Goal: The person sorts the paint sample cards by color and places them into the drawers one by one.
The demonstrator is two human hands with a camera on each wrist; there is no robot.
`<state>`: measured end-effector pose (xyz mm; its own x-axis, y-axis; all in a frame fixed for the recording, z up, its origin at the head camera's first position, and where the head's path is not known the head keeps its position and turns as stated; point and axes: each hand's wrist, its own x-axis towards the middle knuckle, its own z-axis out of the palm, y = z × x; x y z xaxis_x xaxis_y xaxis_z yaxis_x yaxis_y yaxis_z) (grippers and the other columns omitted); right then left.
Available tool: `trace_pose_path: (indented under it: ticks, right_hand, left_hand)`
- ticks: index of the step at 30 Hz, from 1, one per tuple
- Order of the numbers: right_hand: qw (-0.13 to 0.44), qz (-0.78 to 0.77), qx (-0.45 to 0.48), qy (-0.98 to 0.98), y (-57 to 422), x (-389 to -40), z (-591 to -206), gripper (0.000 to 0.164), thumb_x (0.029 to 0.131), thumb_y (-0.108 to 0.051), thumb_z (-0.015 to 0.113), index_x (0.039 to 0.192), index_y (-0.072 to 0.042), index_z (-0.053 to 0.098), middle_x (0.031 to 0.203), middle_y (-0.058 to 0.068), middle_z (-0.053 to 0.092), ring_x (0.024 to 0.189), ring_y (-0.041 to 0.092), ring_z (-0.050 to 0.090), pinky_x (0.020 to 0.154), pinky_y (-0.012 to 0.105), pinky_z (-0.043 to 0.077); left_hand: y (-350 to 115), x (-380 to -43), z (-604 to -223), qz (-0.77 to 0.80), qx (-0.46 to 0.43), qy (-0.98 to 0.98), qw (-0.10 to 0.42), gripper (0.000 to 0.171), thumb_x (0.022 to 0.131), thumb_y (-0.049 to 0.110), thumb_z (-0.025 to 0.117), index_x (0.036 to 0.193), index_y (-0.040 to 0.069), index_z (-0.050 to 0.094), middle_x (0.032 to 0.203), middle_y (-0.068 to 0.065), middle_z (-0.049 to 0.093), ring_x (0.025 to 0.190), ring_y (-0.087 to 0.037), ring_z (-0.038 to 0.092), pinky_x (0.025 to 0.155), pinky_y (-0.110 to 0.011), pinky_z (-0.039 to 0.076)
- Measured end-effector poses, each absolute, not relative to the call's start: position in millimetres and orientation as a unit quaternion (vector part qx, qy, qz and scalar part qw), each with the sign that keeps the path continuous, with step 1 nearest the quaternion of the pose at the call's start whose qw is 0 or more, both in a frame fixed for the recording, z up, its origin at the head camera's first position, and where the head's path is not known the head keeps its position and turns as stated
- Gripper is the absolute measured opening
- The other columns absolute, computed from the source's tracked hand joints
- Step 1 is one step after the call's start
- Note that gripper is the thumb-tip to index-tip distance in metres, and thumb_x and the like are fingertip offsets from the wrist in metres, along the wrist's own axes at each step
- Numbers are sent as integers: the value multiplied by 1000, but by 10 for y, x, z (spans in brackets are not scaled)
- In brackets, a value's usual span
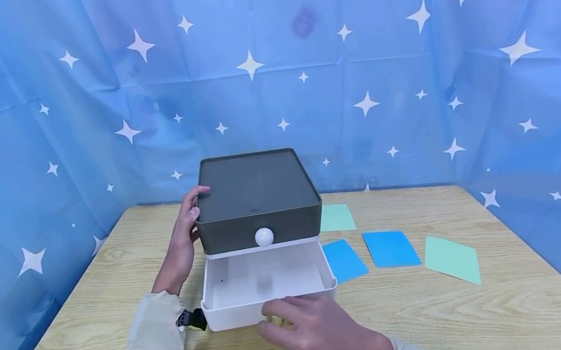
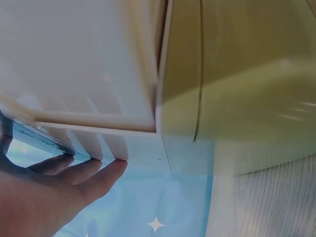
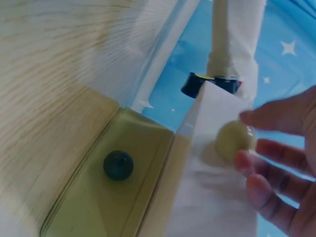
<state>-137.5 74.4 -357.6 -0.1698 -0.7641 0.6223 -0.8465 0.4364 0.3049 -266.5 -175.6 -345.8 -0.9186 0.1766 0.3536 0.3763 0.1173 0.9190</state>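
Observation:
A dark grey two-tier drawer box [image 1: 257,185] stands on the table, its upper drawer closed behind a white round knob [image 1: 264,237]. Below it, the white lower drawer [image 1: 231,317] is pulled out, showing a bare floor inside. My left hand [image 1: 180,240] rests against the box's left side, with fairly straight fingers [image 2: 101,182] touching the wall in the left wrist view. At the drawer's front, my right hand [image 1: 316,331] pinches its round knob [image 3: 231,140] between thumb and fingers. The knob looks yellowish in the right wrist view.
Blue cards [image 1: 391,248] and pale green cards [image 1: 452,260] lie on the wooden table [image 1: 430,322] to the right of the box. Behind the table hangs a blue star-patterned curtain [image 1: 216,44]. A black band [image 1: 191,319] is around my left wrist, near the drawer's left corner.

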Motion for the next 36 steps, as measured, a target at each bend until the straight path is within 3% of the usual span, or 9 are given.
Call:
trace_pose_path:
  ticks: [4,9,13,19,23,28,31,36]
  right_hand:
    - [436,140,554,-695,813,-1342,-3332,19,96,-10,55,88,-12,72,87,-2,70,69,5,66,66,14,54]
    - [571,223,539,-578,1001,-1468,-2975,24,95,-10,60,77,4,67,71,13,68,55,13,62,53,16,51]
    - [587,264,449,-619,1232,-1612,-2895,29,98,-15,60,79,7,66,73,15,66,52,13,54,50,17,46]
    - [444,241,284,-815,1572,-1929,-3076,17,90,-15,70,101,-1,69,93,11,70,73,18,62,59,30,53]
    - [283,167,187,-926,1647,-2179,-3359,40,87,-22,75,121,-2,64,111,15,69,93,28,65,71,42,57]
    - [77,77,142,-984,1630,-2390,-3747,64,87,-36,75,140,-7,52,133,23,57,111,40,59,73,49,57]
    - [15,55,139,-989,1604,-2447,-3886,75,82,-41,80,143,-12,49,142,25,49,116,46,54,78,57,55]
    - [-19,54,115,-992,1549,-2496,-3971,86,75,-49,83,146,-16,47,146,26,44,119,50,51,83,64,50]
  left_hand:
    - [-1755,-2668,-3453,-638,-187,-743,78,51,105,42,21,153,28,32,167,-3,19,149,-40,23,113,-65,21]
    - [-1766,-2664,-3459,-635,-185,-746,80,52,104,41,21,153,27,31,167,-5,18,149,-41,22,113,-67,21]
    - [-1763,-2664,-3460,-635,-184,-746,79,52,104,41,21,152,27,32,167,-5,17,149,-41,21,112,-67,20]
    - [-1757,-2677,-3455,-633,-188,-747,79,51,105,43,21,153,28,32,168,-4,17,149,-41,22,113,-68,20]
    - [-1767,-2665,-3470,-633,-182,-749,76,51,105,43,21,153,29,31,168,-3,15,150,-41,20,113,-69,19]
    - [-1770,-2644,-3497,-635,-177,-748,75,51,105,42,21,153,29,31,169,-3,14,151,-41,18,113,-69,19]
    - [-1763,-2645,-3496,-637,-178,-746,79,51,105,43,21,153,29,31,168,-3,15,151,-40,18,113,-69,19]
    - [-1747,-2664,-3477,-638,-182,-744,81,51,104,43,21,152,29,32,168,-3,16,150,-37,19,113,-68,19]
